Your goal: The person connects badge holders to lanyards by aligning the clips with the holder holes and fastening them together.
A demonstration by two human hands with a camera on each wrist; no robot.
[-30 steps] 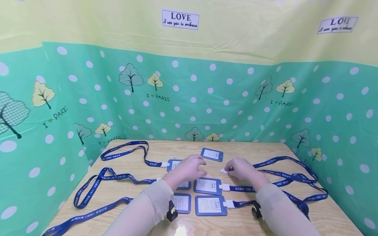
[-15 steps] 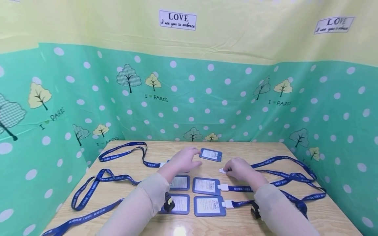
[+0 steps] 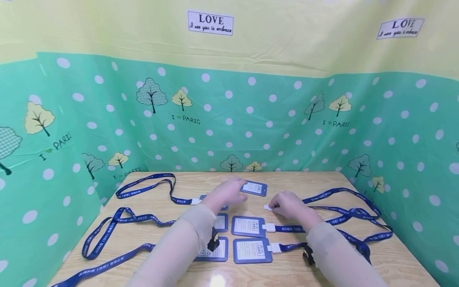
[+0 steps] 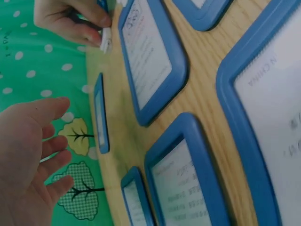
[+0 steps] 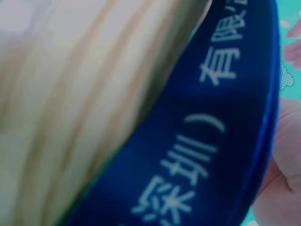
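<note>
My left hand [image 3: 226,194] reaches toward the back of the table with fingers loosely bent. It hovers by a loose blue ID card holder [image 3: 255,188], which has no lanyard on it. In the left wrist view, a gap shows between that hand [image 4: 28,146] and the holder [image 4: 101,115]. My right hand [image 3: 288,204] pinches the white clip [image 3: 267,207] of a navy lanyard [image 3: 319,197] near the tabletop. The right wrist view is mostly filled by a printed navy strap [image 5: 202,117], with part of a hand at its right edge.
Two card holders [image 3: 248,226] [image 3: 252,250] with navy lanyards lie right of centre. More holders [image 3: 222,249] lie left of centre, partly hidden by my left arm, their straps [image 3: 107,235] looping left. A patterned curtain [image 3: 229,99] encloses the wooden table [image 3: 305,179].
My left hand has moved a little back toward the loose card holder. The right hand keeps its pinch on the clip, almost still. The head view has shifted slightly.
</note>
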